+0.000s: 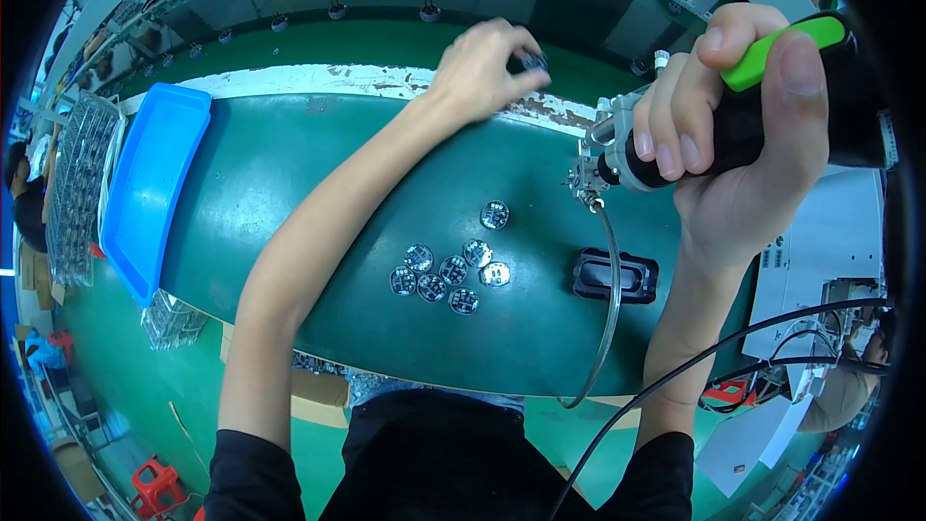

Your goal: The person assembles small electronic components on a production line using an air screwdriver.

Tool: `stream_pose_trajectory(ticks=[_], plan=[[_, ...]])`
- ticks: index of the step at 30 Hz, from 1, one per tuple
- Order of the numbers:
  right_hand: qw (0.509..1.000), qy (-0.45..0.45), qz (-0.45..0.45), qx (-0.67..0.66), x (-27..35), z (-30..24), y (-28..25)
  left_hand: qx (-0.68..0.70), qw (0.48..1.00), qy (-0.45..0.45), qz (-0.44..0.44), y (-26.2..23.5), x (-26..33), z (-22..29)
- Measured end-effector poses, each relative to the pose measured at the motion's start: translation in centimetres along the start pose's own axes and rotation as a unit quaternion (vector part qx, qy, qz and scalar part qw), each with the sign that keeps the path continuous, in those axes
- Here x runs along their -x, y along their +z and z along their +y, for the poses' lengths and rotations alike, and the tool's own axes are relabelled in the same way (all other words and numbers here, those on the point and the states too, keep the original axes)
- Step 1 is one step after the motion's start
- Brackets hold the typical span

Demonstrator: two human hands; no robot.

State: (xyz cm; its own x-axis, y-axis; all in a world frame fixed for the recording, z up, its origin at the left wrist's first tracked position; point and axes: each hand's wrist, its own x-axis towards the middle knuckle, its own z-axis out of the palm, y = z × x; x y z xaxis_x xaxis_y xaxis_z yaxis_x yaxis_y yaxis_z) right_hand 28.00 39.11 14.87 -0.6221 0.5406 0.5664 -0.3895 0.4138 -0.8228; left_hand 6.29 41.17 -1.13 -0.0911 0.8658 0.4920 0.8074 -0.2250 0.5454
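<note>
My left hand (pixel 482 68) reaches across to the far edge of the green workbench (pixel 318 145). Its thumb and fingers pinch a small round circuit board (pixel 533 62), partly hidden and slightly blurred. On the right, my right hand (pixel 738 106) wraps round a black powered screwdriver (pixel 854 101) with a green lever and a metal head. A clear tube (pixel 613 299) hangs from that head. Several round circuit boards (pixel 453 270) lie loosely grouped mid-bench, and one more board (pixel 495 215) sits just beyond them. Beside the tube rests a black oblong fixture (pixel 615 276).
Beyond the bench runs a green conveyor belt (pixel 376 36) carrying small spaced-out parts, with a worn white rail (pixel 289 80) between. A blue tray (pixel 154 183) stands at the left beside stacked clear trays (pixel 75 188). A black cable (pixel 675 376) crosses the lower right.
</note>
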Motion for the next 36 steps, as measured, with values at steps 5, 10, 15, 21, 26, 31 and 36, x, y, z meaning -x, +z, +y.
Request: stream_pose_trajectory(ticks=[5,10,15,21,26,31,36], plan=[[0.999,0.012,-0.036,0.004,-0.3,-1.1,1.2,0.116,0.972,0.127,-0.159,-1.8,5.9,3.3],[0.995,-0.009,-0.097,0.002,-0.1,-0.6,1.1,0.160,0.948,0.159,-0.227,-1.7,7.0,4.1],[0.988,-0.024,-0.150,-0.008,-0.2,0.8,0.6,0.165,0.945,0.153,-0.237,-1.8,7.4,3.7],[0.987,-0.027,-0.146,-0.054,-0.4,2.4,0.3,0.162,0.948,0.152,-0.229,-1.5,7.4,3.6],[0.988,-0.030,-0.142,-0.049,-0.4,2.6,0.5,0.165,0.949,0.163,-0.216,-1.2,7.5,3.4],[0.990,-0.024,-0.133,-0.042,-0.3,2.5,1.1,0.166,0.950,0.168,-0.202,-1.0,7.6,3.3],[0.995,0.016,-0.097,-0.009,-0.1,1.9,1.8,0.162,0.949,0.159,-0.218,-1.2,7.5,3.5]])
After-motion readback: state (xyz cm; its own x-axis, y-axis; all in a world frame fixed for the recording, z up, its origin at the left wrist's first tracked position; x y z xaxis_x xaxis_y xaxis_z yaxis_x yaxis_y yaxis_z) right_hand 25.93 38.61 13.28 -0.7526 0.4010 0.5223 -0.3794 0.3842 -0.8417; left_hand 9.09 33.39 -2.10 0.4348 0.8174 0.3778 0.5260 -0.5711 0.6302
